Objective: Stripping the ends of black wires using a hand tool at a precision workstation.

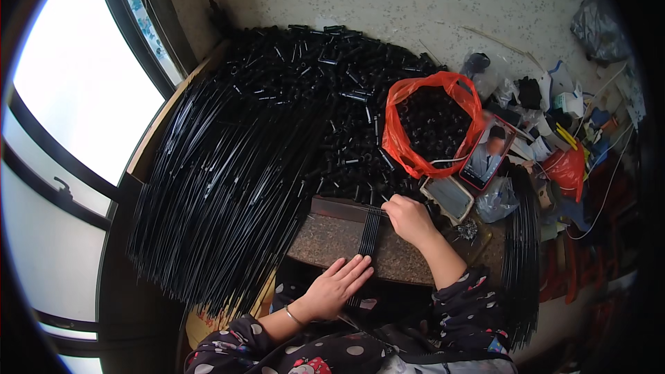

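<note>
A row of thin black rods lies side by side across the brown tabletop. My left hand rests flat over their near end at the table's front edge, fingers stretched out. At their far end, my right hand is closed with thumb and fingertips together; what it pinches is too small to make out. Just behind the rods runs a dark raised bar. Beyond it, a big heap of short black tubular parts covers the back of the table.
Many long black rods spread over the left side; another bundle hangs at the right. A red plastic bag holds black parts. Beside it are a phone, a shallow tray and a clear bag. Clutter fills the far right.
</note>
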A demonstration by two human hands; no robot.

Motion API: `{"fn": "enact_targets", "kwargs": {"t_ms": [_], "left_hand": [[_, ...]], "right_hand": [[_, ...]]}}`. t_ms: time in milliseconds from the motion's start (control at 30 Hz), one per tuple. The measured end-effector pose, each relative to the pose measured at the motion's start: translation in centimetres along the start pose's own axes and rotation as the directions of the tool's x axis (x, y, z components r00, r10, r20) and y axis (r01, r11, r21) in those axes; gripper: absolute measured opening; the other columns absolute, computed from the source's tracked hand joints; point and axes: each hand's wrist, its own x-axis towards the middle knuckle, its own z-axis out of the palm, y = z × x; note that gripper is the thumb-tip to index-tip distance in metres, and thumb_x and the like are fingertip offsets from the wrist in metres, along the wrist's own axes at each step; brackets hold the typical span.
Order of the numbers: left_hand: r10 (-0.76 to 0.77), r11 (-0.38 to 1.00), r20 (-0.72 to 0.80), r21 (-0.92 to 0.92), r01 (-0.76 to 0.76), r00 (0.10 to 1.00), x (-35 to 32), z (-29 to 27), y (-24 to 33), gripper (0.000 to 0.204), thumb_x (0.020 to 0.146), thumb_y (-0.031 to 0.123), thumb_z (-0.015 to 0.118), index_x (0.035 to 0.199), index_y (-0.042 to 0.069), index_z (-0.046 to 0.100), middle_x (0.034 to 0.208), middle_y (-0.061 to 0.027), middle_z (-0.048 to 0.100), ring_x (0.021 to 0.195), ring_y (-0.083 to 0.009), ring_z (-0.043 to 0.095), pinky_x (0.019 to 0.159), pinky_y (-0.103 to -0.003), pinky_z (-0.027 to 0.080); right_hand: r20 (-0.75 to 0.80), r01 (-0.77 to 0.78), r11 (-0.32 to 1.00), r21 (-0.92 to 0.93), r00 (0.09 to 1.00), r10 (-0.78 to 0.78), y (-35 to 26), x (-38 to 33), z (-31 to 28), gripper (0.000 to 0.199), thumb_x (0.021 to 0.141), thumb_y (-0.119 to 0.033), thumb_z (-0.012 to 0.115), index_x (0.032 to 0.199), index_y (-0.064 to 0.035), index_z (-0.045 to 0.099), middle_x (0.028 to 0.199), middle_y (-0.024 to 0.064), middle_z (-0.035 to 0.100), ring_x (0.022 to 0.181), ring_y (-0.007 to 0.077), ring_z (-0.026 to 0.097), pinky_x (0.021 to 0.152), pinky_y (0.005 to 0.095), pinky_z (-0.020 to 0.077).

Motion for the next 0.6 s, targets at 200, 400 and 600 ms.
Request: {"fn": "enact_targets", "kwargs": {"t_ms": [200,400,600], "left_hand": [[-0.009,0.998,-0.031,-0.065,0.007,0.999,-0.4,-0.5,0.2,0.086,0.066,0.036,0.061,0.137,0.002,0.027,0.144,-0.0165,0.023,0.134,-0.029,0.023,0.106,-0.042,0.02],[0.043,0.992,-0.088,-0.116,-0.053,0.995,0.1,-0.5,0.2,0.095,0.068,0.062,0.056,0.135,0.001,0.03,0.143,-0.0176,0.025,0.133,-0.0308,0.024,0.105,-0.044,0.02],[0.037,0.99,-0.184,-0.125,-0.061,0.982,-1.1,-0.3,0.2,0.094,0.069,0.068,0.053,0.131,-0.001,0.036,0.14,-0.0198,0.029,0.13,-0.0339,0.027,0.104,-0.046,0.023]], "right_hand": [[-0.041,0.149,0.976,-0.162,0.987,-0.158,1.8,-2.0,-1.9,0.01,0.073,-0.007,0.06,0.083,-0.0074,0.062,0.076,0.0042,0.055,0.073,0.0235,0.054,0.064,0.0351,0.0446],[0.063,-0.063,0.982,-0.178,0.995,0.075,-0.4,-1.1,-0.9,0.014,0.074,-0.006,0.056,0.086,-0.0063,0.063,0.079,0.0023,0.055,0.085,0.0233,0.054,0.073,0.0383,0.0449],[0.321,-0.179,0.312,0.933,0.807,-0.495,-10.8,-5.3,-7.0,0.09,0.069,-0.026,0.077,0.136,0.0029,0.025,0.141,0.0172,0.027,0.13,0.0247,0.028,0.106,0.0364,0.0241]]}}
